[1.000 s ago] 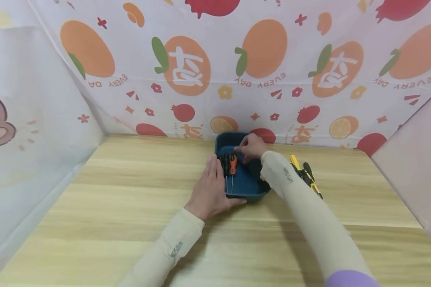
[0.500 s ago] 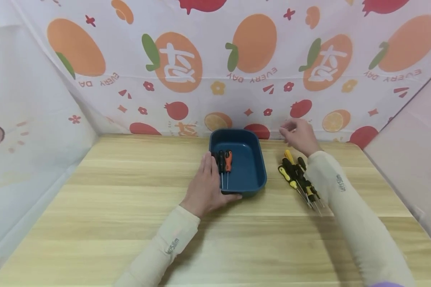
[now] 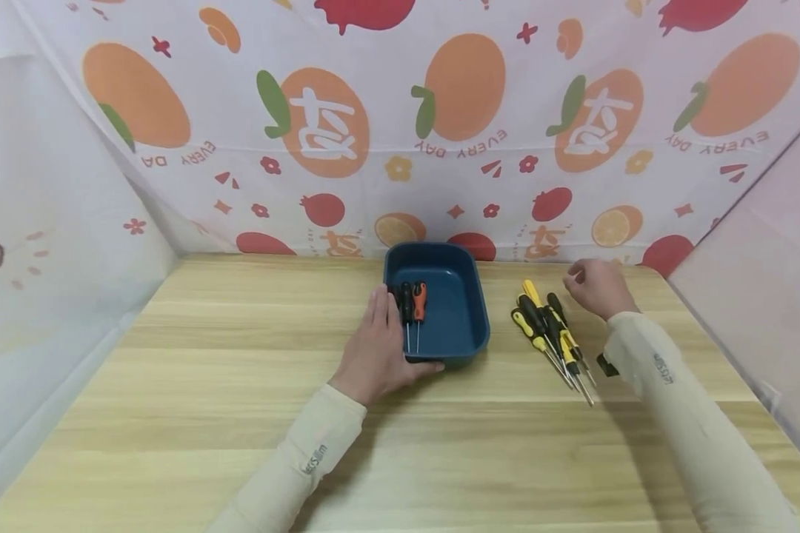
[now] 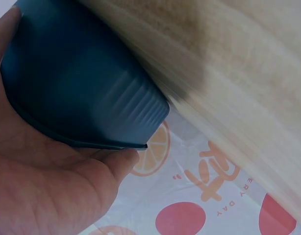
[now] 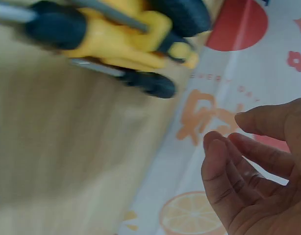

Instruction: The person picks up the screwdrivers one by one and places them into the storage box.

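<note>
My left hand [image 3: 376, 352] rests against the blue bin [image 3: 452, 314], fingers straight along its left wall and thumb along the front. In the left wrist view a fingertip touches the bin's rim. Inside, a black-handled screwdriver [image 3: 407, 305] and an orange-handled screwdriver [image 3: 419, 302] lie side by side; a further dark handle is partly hidden by my fingers. My right hand [image 3: 600, 287] hovers right of a pile of screwdrivers, its fingers loosely bent and holding nothing. Nearest to it is a small black-handled screwdriver [image 3: 555, 305]; a yellow-handled screwdriver [image 3: 532, 293] lies at the pile's back.
The wooden table [image 3: 227, 355] backs onto a fruit-printed cloth [image 3: 400, 133], which the bin stands close to. Several yellow-and-black screwdrivers overlap in the pile, shafts pointing towards me. More cloth [image 3: 53, 222] hangs at the left side.
My right hand has come out of the bin, passed over the pile and lowered on its right. The left hand stays against the bin. The head view has shifted slightly.
</note>
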A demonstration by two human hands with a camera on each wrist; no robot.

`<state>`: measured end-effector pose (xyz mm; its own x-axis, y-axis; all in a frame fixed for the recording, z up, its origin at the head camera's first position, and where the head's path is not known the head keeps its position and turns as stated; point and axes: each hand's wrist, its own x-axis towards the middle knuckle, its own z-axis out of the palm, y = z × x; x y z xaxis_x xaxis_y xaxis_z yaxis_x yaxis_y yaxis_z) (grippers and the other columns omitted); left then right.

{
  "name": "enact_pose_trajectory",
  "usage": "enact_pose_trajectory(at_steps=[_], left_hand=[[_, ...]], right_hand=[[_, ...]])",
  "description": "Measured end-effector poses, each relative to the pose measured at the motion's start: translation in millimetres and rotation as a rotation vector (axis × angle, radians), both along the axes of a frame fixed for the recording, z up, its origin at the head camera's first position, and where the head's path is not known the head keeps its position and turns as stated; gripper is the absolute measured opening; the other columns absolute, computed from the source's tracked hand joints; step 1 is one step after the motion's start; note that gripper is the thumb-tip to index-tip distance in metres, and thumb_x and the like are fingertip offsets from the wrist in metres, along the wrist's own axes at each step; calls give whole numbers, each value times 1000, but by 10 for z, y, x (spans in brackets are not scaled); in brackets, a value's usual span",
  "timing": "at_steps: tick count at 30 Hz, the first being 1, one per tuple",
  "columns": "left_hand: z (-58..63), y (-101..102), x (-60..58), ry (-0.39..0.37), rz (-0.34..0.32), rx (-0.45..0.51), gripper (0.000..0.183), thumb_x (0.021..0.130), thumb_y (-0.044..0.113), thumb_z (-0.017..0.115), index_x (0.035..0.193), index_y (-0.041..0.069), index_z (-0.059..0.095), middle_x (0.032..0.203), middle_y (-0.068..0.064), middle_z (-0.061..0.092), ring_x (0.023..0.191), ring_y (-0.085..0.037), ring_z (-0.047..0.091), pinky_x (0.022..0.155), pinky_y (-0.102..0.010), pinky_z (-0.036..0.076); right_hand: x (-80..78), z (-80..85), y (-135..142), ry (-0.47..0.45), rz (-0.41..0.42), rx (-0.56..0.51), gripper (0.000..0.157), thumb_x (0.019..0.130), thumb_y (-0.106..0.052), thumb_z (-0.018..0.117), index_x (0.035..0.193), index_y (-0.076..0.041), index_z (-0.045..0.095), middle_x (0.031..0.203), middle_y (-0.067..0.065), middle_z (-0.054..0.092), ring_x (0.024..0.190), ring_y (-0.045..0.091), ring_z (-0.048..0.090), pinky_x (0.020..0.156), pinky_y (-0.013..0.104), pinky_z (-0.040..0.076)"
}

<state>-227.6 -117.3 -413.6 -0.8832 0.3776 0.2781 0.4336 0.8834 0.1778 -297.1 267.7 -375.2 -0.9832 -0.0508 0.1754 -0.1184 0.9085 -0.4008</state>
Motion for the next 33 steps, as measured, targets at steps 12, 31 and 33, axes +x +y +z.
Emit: enact_pose_trajectory(at_steps=[12,31,33], left_hand=[[-12,1,-13,-3,-1,-20,133,70,81,70,151,-15,28,160,-31,25,147,-44,28,116,-44,34],[1,10,-45,-56,20,35,136,69,80,73,154,-12,23,163,-28,20,150,-42,23,116,-45,32],[4,14,-57,-61,18,34,136,69,81,72,155,-12,21,164,-28,19,150,-41,22,116,-45,31]], right_hand=[[-26,-375,91,-275,16,-18,44,101,-22,62,122,17,61,116,35,65,98,43,68,89,57,55],[-53,-338,101,-344,2,-22,43,101,-17,60,124,19,58,115,36,63,101,42,65,90,54,55],[-66,-312,117,-338,8,-29,43,100,-16,60,124,20,58,115,36,63,102,44,65,90,56,54]])
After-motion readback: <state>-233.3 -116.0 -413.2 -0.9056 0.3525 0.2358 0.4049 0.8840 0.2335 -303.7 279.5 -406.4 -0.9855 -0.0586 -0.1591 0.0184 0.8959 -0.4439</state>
